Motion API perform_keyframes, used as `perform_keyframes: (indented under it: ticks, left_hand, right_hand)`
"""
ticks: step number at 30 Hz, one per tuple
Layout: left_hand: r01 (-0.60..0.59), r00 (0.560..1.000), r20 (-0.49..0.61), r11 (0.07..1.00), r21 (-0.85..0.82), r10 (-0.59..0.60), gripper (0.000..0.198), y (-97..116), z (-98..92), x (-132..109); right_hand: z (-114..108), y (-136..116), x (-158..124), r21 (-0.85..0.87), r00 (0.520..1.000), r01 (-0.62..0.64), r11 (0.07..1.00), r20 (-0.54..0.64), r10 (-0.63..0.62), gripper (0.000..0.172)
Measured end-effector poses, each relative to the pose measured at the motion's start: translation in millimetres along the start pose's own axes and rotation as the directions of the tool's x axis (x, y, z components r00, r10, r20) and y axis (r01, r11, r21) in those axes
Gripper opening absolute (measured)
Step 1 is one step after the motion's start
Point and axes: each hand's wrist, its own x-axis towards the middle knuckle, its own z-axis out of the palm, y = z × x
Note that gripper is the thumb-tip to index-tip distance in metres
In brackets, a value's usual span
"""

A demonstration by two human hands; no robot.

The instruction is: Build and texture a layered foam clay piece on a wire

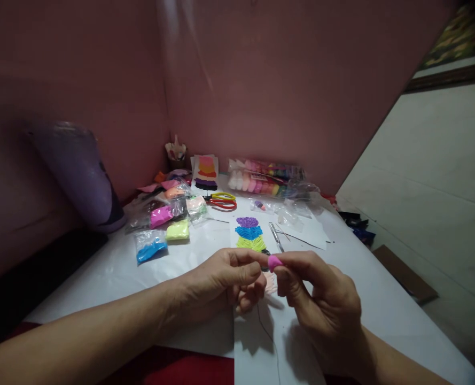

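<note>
A small lump of bright pink clay (274, 262) is pinched between the thumb and forefinger of my right hand (325, 294). The forefinger of my left hand (237, 280) reaches across to the lump's left side, its other fingers curled; whether that hand grips anything cannot be made out. Beneath both hands lies a white paper strip (257, 342), and a thin dark line runs down it. Beyond my fingers, textured patches in purple (247, 221), blue (249, 232) and yellow-green (251, 244) sit in a column on the paper. A pale peach patch (270, 283) is partly hidden by my hands.
Left of the paper lie bags of blue (152, 251), yellow (177, 230) and magenta clay (162, 215). Pliers (223, 201) with yellow and red handles rest behind. A metal tool (276, 237) lies right of the patches. Packs of coloured clay (257, 183) stand against the wall.
</note>
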Motion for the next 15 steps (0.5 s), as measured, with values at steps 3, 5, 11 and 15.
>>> perform_keyframes:
  ticks: [3,5,11,15]
  left_hand:
    - [0.003,1.000,0.011,1.000,-0.003,-0.003,0.032,-0.5,-0.3,-0.3]
    - [0.005,1.000,-0.014,1.000,0.002,-0.005,0.031,0.1,1.1,-0.7]
    - [-0.027,0.994,-0.102,0.999,0.031,0.030,0.038,2.8,7.1,-1.7]
    - [-0.072,0.992,-0.101,0.995,0.072,0.080,0.031,3.5,7.8,-2.0]
  right_hand:
    - [0.2,-1.0,-0.4,-0.009,0.999,-0.018,1.000,-0.038,0.018,0.012]
    - [1.2,0.1,-1.1,-0.021,0.999,-0.013,1.000,-0.035,0.012,0.012]
    - [3.7,6.4,-1.0,-0.112,0.997,0.074,0.991,0.046,-0.069,0.016]
    - [3.3,6.7,-1.0,-0.105,0.994,0.102,0.989,0.056,-0.096,0.022]
